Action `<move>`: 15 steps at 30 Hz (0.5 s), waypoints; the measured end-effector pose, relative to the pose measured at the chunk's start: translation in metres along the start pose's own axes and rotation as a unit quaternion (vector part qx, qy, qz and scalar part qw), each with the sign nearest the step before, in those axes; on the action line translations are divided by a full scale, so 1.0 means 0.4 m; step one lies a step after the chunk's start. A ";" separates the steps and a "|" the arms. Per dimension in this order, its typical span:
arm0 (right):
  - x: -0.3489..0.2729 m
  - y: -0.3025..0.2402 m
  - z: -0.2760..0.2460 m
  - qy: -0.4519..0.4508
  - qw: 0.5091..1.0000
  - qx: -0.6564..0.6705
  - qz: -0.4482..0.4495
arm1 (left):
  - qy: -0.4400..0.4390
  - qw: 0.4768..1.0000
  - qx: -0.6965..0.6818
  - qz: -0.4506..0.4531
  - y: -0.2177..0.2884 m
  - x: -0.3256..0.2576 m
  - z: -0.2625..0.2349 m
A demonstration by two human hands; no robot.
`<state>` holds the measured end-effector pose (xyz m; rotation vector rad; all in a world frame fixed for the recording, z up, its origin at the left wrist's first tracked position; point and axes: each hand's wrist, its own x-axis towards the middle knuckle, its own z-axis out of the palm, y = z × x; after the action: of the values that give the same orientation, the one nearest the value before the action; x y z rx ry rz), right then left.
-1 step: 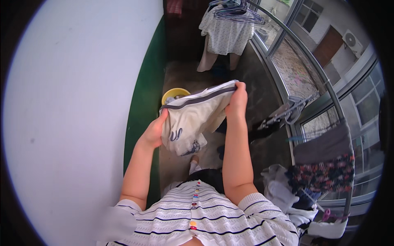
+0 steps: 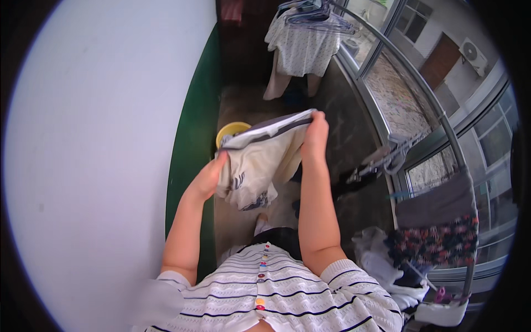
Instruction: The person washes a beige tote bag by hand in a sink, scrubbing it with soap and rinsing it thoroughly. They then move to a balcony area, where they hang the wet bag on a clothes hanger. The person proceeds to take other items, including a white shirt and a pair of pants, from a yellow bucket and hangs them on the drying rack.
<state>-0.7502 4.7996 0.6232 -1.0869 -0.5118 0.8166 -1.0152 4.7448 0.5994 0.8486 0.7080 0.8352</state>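
Stretched between my two hands is a beige garment (image 2: 263, 157) with a dark-and-white band along its upper edge and dark markings lower down. I cannot tell its exact kind. My left hand (image 2: 207, 178) grips the left end of the band, thumb on top. At the right end, slightly farther away, my right hand (image 2: 315, 135) is closed on the same band. The garment's lower part hangs bunched in loose folds above the floor. Just behind its left end, a yellow basin (image 2: 233, 128) is partly covered by it.
A white wall (image 2: 99, 138) with a green lower part runs along my left. Hangers (image 2: 318, 19) and a dotted white shirt (image 2: 307, 47) hang ahead. On the right, a metal rail (image 2: 415, 72) passes the windows, with a grey cloth (image 2: 434, 199), a floral cloth (image 2: 434, 240) and a clip hanger (image 2: 387, 157).
The garment's band has tipped so more of its inner side and white strip shows. Its lower folds have shifted slightly. Both hands keep their hold and have moved slightly left.
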 end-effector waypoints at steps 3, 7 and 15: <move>0.130 0.099 0.045 0.009 0.949 -0.267 -0.169 | 0.067 0.856 0.512 0.012 0.051 0.165 -0.066; 0.282 0.154 0.113 0.108 0.895 -0.360 -0.239 | 0.065 0.763 0.619 0.176 0.097 0.351 -0.154; 0.659 0.295 0.056 0.195 0.861 -0.396 -0.251 | -0.066 0.879 0.466 0.075 0.241 0.790 -0.168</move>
<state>-0.6436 5.0476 0.5180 -1.7213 -0.7666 -0.1301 -0.9468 5.0746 0.5858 1.8306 0.9401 0.5301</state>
